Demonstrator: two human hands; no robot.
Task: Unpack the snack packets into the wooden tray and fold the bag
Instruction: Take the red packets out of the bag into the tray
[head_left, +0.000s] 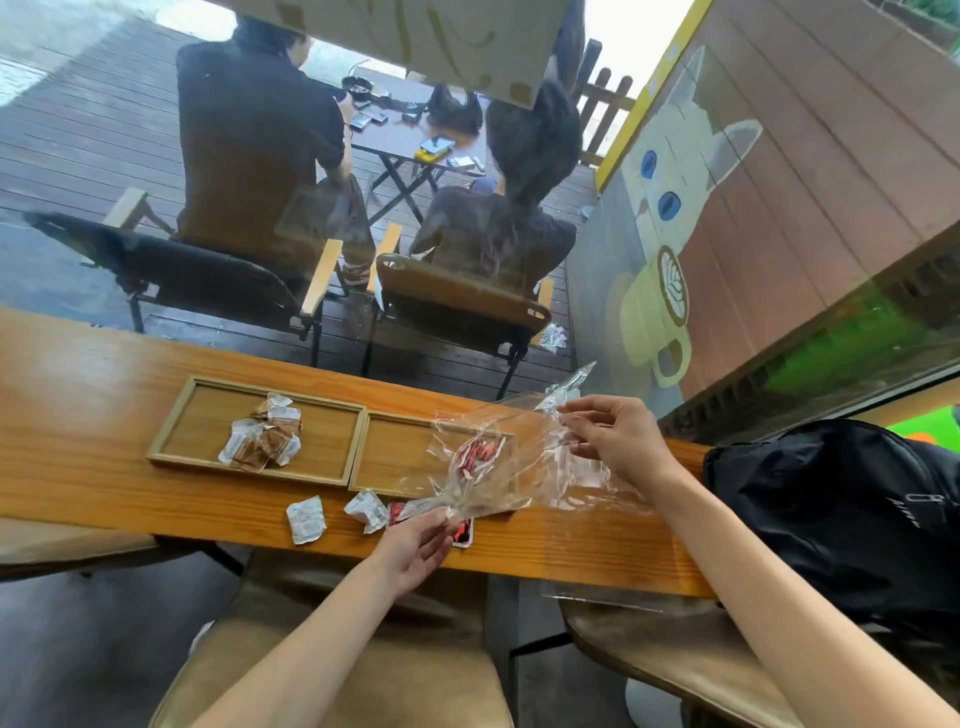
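Seen from above at a wooden tabletop (104, 467) set against a window: 2 bare forearms reaching in from the bottom edge. Left hand (418, 548) low at the near edge, palm turned up and toward the middle, fingers loosely extended, fingertips (449, 519) pinching the lower end of a clear plastic bag (498, 457). Right hand (615, 441) raised higher, wrist bent, thumb and curled fingers gripping the bag's upper end, the film stretched slantwise between both hands above the tabletop. Inside the bag, a few red packets (478, 454), their count unclear through the crinkled plastic. Beneath the bag, the right wooden tray (379, 457); touching it on the left, a second wooden tray (202, 415) holding a heap of brown and white packets (265, 439). On the bare tabletop just in front of the trays, 2 white packets (306, 519) lying loose, and a red packet (462, 535) partly hidden behind the left hand. At far right, a black backpack (841, 509) resting beside the tabletop's end. Beyond the glass, 2 seated people (260, 145) on a deck, backs turned.
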